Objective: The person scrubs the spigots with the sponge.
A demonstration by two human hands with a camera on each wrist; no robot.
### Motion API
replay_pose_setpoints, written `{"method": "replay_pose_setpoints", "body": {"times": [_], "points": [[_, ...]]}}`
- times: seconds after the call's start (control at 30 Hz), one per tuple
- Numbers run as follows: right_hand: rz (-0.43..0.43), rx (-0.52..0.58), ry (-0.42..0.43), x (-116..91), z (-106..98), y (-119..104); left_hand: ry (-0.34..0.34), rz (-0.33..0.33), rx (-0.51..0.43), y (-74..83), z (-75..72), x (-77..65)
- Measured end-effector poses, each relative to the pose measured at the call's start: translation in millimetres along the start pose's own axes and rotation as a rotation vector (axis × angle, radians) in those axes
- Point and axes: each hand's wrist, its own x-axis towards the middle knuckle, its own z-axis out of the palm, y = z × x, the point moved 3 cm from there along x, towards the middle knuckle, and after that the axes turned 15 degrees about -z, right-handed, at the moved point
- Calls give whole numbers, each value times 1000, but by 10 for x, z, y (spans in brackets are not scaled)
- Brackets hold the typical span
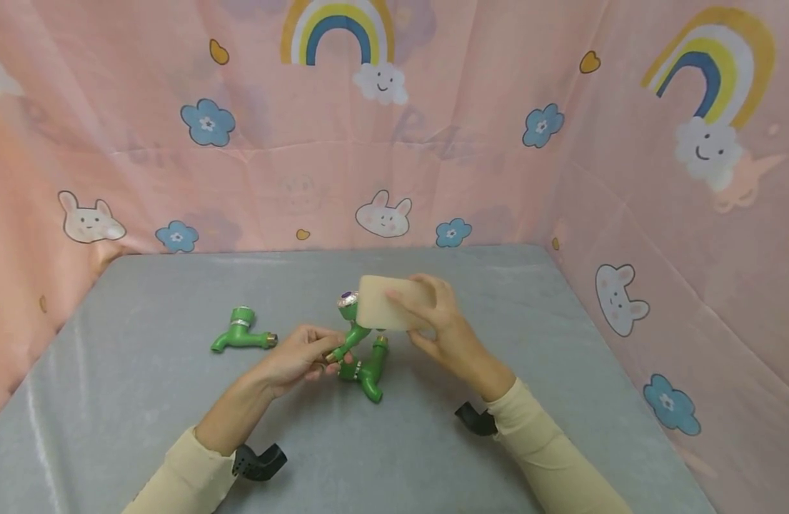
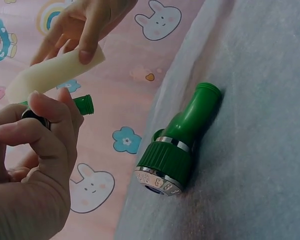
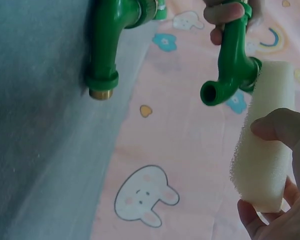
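Left hand grip is pinching the brass-tipped inlet end of a green plastic faucet, holding it just above the surface, long axis tilting up and away toward the right hand. Right grip is clamping a beige foam sponge, porous and block-shaped, touching the faucet's knob end. A second faucet is lying just below; a third is sitting well left.
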Motion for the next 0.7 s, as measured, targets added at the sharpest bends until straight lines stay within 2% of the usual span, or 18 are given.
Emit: {"method": "replay_pose_setpoints", "body": {"times": [0.23, 0.4, 0.53, 0.7], "points": [[82, 10, -35, -23, -64, 112, 45, -1, 20, 27, -33, -28], [138, 60, 4, -28, -134, 147, 79, 5, 41, 21, -43, -14], [87, 76, 39, 2, -142, 48, 143, 16, 109, -13, -49, 16], [-15, 56, -37, 59, -49, -143, 255, 45, 233, -10, -29, 32]]}}
